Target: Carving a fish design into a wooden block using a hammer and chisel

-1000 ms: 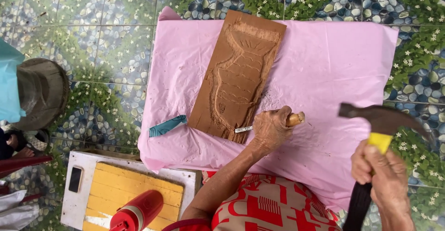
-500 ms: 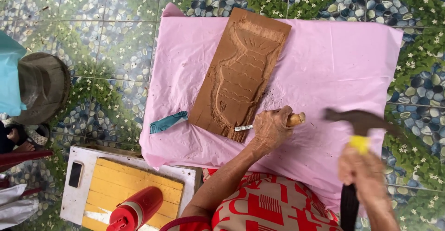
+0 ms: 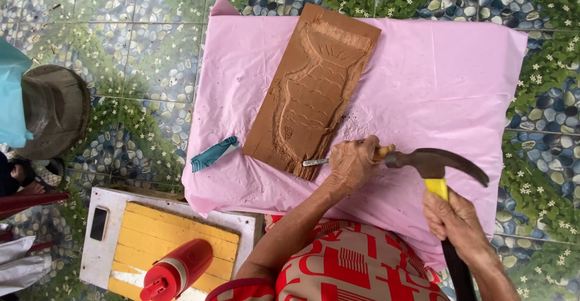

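The pink sheet (image 3: 435,77) is covering the surface, the carved wooden board (image 3: 314,89) lying angled on it. The right hand (image 3: 456,219) is clamping its fingers around the hammer (image 3: 432,162), its head meeting the chisel (image 3: 320,161), gripped tight in the left hand (image 3: 351,163). An off-centre blow could be glancing onto those knuckles or gouging the carving.

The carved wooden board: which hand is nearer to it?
Left. The left hand grips a chisel whose tip meets the carved wooden board at its lower edge. The right hand holds the hammer, farther right.
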